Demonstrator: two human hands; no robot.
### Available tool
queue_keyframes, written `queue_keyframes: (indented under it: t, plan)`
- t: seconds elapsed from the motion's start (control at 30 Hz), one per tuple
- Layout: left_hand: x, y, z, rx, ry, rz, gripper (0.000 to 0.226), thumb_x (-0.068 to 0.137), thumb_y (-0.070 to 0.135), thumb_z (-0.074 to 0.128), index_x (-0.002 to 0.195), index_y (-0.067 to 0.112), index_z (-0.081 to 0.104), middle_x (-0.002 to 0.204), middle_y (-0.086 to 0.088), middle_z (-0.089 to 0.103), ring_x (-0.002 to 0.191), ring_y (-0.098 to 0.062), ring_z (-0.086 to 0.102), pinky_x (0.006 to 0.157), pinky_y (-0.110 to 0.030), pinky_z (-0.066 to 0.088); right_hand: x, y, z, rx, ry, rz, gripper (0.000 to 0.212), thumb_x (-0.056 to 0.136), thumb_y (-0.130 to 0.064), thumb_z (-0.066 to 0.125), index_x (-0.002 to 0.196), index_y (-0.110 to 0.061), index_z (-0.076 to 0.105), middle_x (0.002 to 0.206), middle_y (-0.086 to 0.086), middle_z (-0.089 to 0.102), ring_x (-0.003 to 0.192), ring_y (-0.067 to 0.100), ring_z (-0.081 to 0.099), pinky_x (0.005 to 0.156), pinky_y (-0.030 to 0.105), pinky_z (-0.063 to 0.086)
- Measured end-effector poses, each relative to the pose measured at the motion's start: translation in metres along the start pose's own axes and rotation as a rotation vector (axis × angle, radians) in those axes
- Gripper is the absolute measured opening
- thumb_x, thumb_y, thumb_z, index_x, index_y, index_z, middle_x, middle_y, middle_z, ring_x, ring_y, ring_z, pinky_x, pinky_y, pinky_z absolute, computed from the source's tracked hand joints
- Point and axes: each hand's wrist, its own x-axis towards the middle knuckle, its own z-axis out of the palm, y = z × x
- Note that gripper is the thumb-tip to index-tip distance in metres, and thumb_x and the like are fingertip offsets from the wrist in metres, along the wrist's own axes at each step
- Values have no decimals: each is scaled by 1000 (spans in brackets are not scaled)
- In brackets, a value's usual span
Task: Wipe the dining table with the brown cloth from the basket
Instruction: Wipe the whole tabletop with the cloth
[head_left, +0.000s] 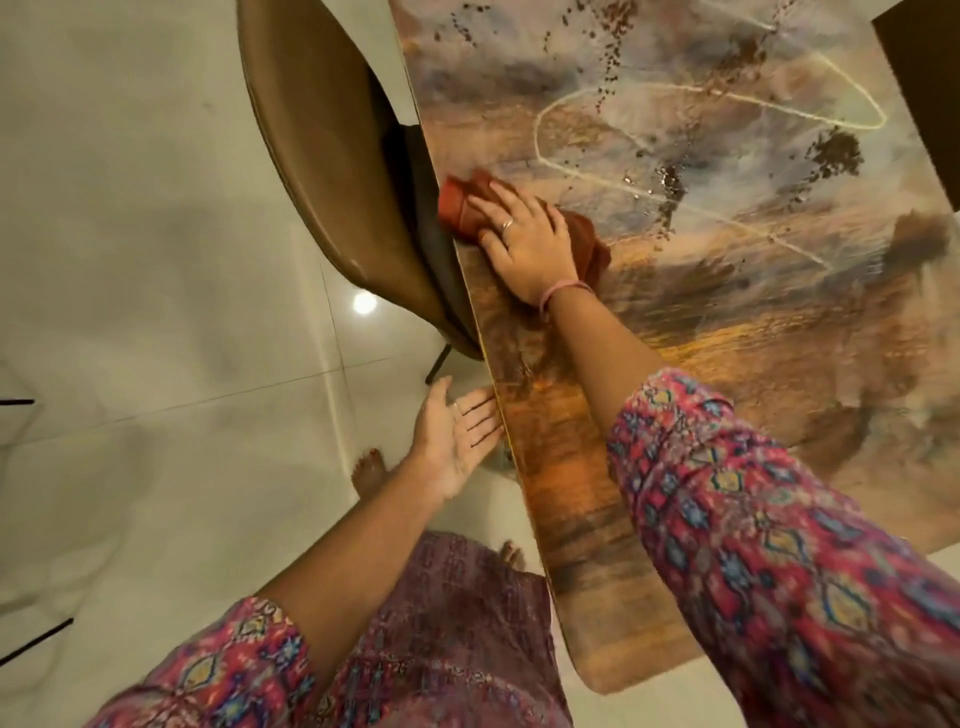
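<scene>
Both hands flat: right hand (524, 244) on brown cloth (457, 205), left hand (452, 436) empty beside dining table (727, 322).

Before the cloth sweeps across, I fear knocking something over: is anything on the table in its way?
Nothing visible. The right hand presses the brown cloth at the edge of the table; ahead lie only dark specks.

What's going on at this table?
A person is wiping the painted-looking, marble-patterned dining table with a crumpled reddish-brown cloth. Their right hand presses the cloth down at the table's edge, next to a tan leather chair. The left hand is held open, palm up, beside the edge, perhaps to catch crumbs. Dark specks lie scattered farther across the tabletop.
</scene>
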Motion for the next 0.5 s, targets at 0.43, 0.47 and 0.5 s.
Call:
queue_keyframes:
  t: [0.43, 0.47, 0.5]
  plan:
    - [8, 61, 8, 217, -30, -75, 47, 96, 50, 33, 112, 15, 61, 101, -4, 69, 93, -18, 64, 74, -32, 49, -191, -36, 40, 122, -14, 186, 48, 99, -45, 29, 147, -42, 30, 159, -14, 20, 150, 13, 7, 119, 46, 7]
    - [6, 62, 10, 246, -26, -79, 46, 97, 48, 34, 115, 15, 59, 101, -3, 67, 93, -17, 63, 75, -32, 49, -229, -37, 46, 125, -20, 218, 48, 99, -47, 27, 147, -44, 28, 159, -16, 18, 150, 12, 6, 119, 45, 6]
    - [5, 63, 13, 269, -28, -82, 43, 97, 47, 36, 117, 15, 57, 102, -2, 65, 94, -17, 61, 77, -31, 49, -261, -36, 51, 129, -20, 252, 48, 100, -48, 27, 147, -46, 26, 159, -17, 16, 150, 11, 6, 119, 43, 5]
